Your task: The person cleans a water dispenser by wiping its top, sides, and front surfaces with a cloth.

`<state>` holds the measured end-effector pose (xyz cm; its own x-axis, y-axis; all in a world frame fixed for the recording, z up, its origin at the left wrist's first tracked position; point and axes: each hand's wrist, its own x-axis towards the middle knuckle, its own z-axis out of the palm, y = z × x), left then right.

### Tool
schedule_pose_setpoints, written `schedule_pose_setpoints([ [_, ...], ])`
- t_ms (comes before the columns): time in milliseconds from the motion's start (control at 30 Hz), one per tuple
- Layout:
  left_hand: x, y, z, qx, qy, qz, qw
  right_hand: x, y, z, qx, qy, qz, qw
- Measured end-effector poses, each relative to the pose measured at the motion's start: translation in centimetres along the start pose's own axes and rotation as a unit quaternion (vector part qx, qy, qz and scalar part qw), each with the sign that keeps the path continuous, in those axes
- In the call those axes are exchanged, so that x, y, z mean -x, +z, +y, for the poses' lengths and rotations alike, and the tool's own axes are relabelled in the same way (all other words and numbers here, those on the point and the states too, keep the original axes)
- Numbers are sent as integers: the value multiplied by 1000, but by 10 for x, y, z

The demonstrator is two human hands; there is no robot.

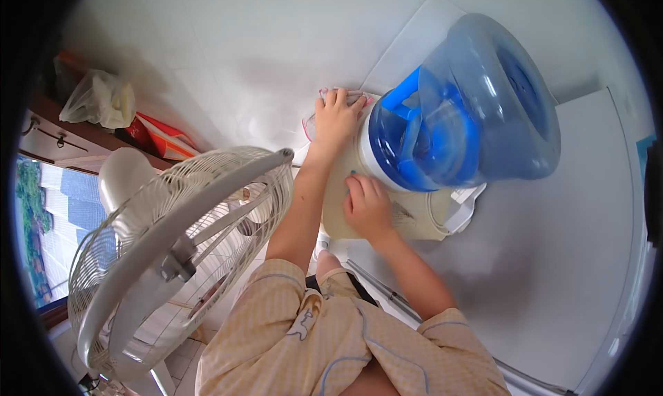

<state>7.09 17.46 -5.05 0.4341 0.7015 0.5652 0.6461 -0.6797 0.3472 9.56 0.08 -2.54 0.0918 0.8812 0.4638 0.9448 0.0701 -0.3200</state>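
Observation:
My left hand (334, 123) reaches to the back of a cream-coloured water dispenser top (338, 220). Its fingers are bent over a crumpled clear plastic bag with pink markings (309, 125), beside the wall. My right hand (369, 206) is closer to me, low over the dispenser top, with fingers curled inward. A small teal spot (353, 172) shows at its fingertips; what they hold, if anything, is hidden. Right of both hands a large blue water bottle (476, 112) with a blue handle (404, 95) sits neck-down, tilted in this view, on the dispenser's white collar (366, 154).
A standing fan (179, 251) with a wire cage is close by my left arm. A white plug or adapter with a cable (464, 209) lies beside the bottle. At right is a broad grey-white surface (539, 278). Bags (103, 102) rest on a brown cabinet (62, 137) at left.

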Motion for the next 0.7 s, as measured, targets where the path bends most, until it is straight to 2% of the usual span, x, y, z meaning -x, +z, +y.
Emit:
schedule_pose_setpoints([
  [67,-14,6,-2,-12,24,-42,999,-14,-7,0,-5,70,-142,987],
  [133,-24,16,-2,-28,45,-19,998,-24,1,12,-44,38,-120,991],
  [200,-28,22,-4,-44,67,-1,997,-32,12,25,-72,-116,-55,989],
  [333,-22,11,-5,-45,58,-31,997,-38,14,26,-145,-74,-66,985],
  [400,-13,3,-4,-22,9,-39,999,-39,14,26,-152,-66,-74,983],
  [533,-6,1,-5,-28,-14,-46,998,-41,13,25,-156,-58,-93,982],
  [700,-26,13,-7,-28,29,-50,998,-42,14,22,-157,-48,-93,982],
])
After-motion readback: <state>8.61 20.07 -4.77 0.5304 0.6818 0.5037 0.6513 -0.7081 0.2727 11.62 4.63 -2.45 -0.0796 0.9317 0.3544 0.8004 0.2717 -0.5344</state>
